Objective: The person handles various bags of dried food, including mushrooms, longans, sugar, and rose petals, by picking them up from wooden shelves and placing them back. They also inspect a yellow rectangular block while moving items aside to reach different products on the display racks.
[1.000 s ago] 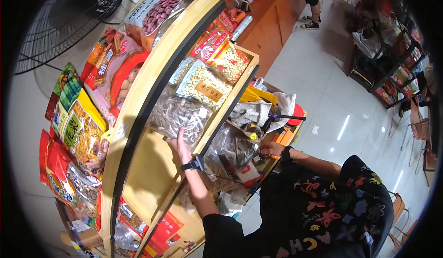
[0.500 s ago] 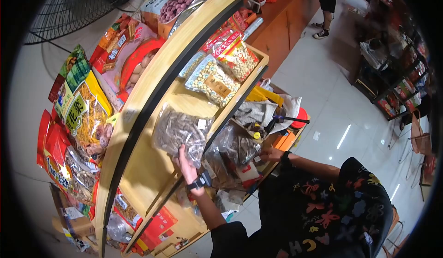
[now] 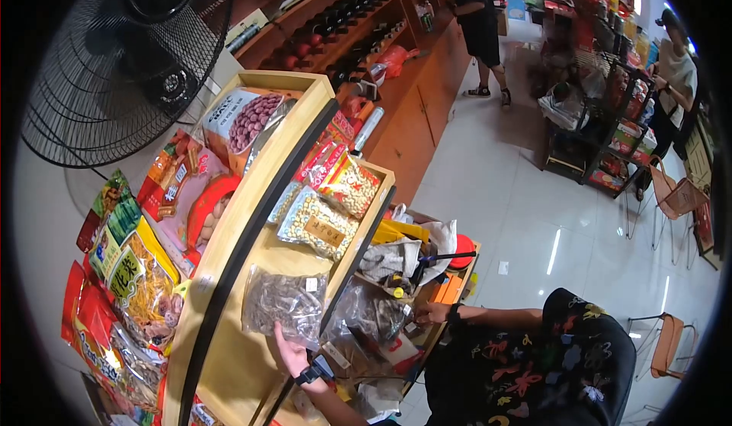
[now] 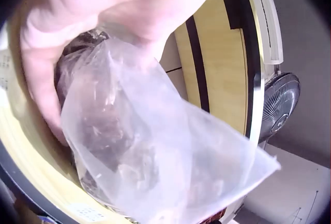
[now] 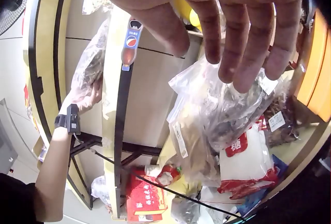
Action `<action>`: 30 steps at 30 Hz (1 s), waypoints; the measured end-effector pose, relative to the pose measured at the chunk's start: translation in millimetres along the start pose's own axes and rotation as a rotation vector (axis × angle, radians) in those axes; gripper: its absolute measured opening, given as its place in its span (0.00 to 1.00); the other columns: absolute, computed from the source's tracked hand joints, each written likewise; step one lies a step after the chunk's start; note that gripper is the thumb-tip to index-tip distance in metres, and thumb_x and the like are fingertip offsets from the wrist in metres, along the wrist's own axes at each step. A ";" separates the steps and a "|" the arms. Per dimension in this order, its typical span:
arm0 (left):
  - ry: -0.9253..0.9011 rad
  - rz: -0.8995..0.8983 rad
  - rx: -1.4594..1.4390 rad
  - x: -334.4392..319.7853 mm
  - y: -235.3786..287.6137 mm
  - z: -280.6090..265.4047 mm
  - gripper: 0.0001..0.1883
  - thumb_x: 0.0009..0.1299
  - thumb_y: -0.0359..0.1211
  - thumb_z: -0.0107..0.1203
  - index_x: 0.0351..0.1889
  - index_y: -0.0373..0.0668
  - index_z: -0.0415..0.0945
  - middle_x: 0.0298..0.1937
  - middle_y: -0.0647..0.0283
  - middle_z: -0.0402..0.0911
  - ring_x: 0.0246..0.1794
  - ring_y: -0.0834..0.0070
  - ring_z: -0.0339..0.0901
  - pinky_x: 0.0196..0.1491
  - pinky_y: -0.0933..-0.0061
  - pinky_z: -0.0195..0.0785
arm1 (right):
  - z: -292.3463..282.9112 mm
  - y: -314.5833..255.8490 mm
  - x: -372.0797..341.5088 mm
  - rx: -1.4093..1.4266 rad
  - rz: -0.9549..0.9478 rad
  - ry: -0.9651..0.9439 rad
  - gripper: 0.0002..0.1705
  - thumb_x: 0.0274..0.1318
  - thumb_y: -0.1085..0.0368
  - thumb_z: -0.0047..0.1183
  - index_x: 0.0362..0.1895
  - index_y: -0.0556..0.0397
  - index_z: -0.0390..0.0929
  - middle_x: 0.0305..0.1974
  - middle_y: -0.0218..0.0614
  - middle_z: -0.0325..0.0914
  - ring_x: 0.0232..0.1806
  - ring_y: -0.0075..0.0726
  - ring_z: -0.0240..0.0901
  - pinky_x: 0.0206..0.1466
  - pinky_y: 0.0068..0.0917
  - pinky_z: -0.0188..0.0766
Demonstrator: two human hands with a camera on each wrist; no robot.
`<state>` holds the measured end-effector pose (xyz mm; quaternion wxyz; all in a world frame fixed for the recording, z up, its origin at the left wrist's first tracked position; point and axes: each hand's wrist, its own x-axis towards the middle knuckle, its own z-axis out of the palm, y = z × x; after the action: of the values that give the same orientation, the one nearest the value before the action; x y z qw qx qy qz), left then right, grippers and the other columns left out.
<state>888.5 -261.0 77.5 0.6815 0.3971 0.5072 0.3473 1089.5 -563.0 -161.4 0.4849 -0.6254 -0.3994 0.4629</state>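
Note:
A clear plastic bag of dark dried goods (image 3: 282, 300) lies over the wooden shelf tier in the head view. My left hand (image 3: 290, 350) grips its lower edge. Up close in the left wrist view, fingers and thumb curl round the bag (image 4: 114, 115), its loose clear end sticking out past them. My right hand (image 5: 222, 22) hangs over the lower bin with its fingers loosely extended and nothing in them. Below those fingers are a clear bag of dark dried pieces (image 5: 232, 105) and a white and red packet (image 5: 248, 156).
Bags of pale seeds (image 3: 316, 224) share the shelf tier (image 3: 244, 357). Larger packets, one yellow (image 3: 137, 273), stand on the tier to the left, near a black fan (image 3: 130, 60). Orange boxes (image 3: 446, 289) edge the lower bin. People stand farther back.
The left hand has drawn the bag along the tier away from the seed bags, baring wood between them. The head view has tilted up, showing more of the room. The right hand stays over the bin.

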 end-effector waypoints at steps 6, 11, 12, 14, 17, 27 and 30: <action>-0.127 0.048 -0.094 -0.4 -1.5 7.6 0.31 0.60 0.51 0.59 0.55 0.44 0.68 0.46 0.65 0.74 0.43 0.73 0.72 0.45 0.67 0.66 | -9.5 -13.4 -9.3 0.151 0.226 -0.037 0.18 0.58 0.55 0.52 0.45 0.55 0.76 0.32 0.32 0.77 0.33 0.28 0.74 0.36 0.28 0.71; -0.147 0.067 -0.129 9.7 -8.8 0.0 0.36 0.61 0.51 0.58 0.64 0.45 0.62 0.59 0.62 0.68 0.57 0.67 0.66 0.58 0.61 0.59 | -11.7 -9.1 -13.2 0.089 0.126 -0.024 0.17 0.57 0.57 0.53 0.45 0.55 0.76 0.32 0.33 0.78 0.34 0.28 0.75 0.36 0.28 0.71; -0.176 0.035 -0.167 8.2 -8.3 0.1 0.37 0.61 0.51 0.58 0.65 0.43 0.61 0.60 0.62 0.67 0.58 0.68 0.65 0.60 0.62 0.58 | -10.6 -7.6 -11.2 0.081 0.143 -0.044 0.17 0.57 0.57 0.53 0.45 0.55 0.76 0.32 0.33 0.78 0.34 0.28 0.75 0.37 0.28 0.72; -0.151 0.082 -0.211 15.7 -12.4 -3.7 0.38 0.64 0.50 0.57 0.67 0.43 0.58 0.59 0.61 0.68 0.50 0.71 0.70 0.55 0.63 0.64 | -9.9 -4.4 -8.1 0.054 0.152 -0.097 0.18 0.57 0.57 0.53 0.46 0.56 0.76 0.33 0.34 0.78 0.35 0.28 0.75 0.37 0.29 0.72; -0.268 0.209 -0.057 37.7 -34.5 -31.8 0.30 0.65 0.48 0.58 0.62 0.46 0.66 0.33 0.73 0.67 0.20 0.86 0.57 0.24 0.80 0.54 | -9.7 -20.4 -6.3 0.021 0.107 -0.056 0.18 0.57 0.57 0.54 0.46 0.56 0.78 0.36 0.36 0.80 0.37 0.30 0.76 0.40 0.30 0.73; -0.078 -0.022 -0.056 25.9 -19.3 -8.7 0.21 0.60 0.53 0.61 0.44 0.51 0.77 0.15 0.78 0.65 0.12 0.89 0.61 0.16 0.85 0.52 | -93.6 -362.2 -69.6 -0.067 -0.671 0.408 0.13 0.57 0.71 0.50 0.47 0.61 0.71 0.43 0.38 0.76 0.47 0.29 0.73 0.49 0.26 0.70; -0.135 0.047 -0.234 16.5 -14.9 9.1 0.23 0.61 0.49 0.62 0.49 0.47 0.75 0.30 0.70 0.80 0.22 0.81 0.76 0.23 0.80 0.68 | -139.2 -425.3 -95.6 0.206 -1.338 0.064 0.31 0.51 0.56 0.48 0.57 0.61 0.62 0.52 0.55 0.66 0.54 0.56 0.63 0.58 0.57 0.60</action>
<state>902.3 -254.9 58.8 0.7475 0.3491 0.4068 0.3924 1178.3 -597.0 286.2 0.7355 -0.2075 -0.6400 0.0800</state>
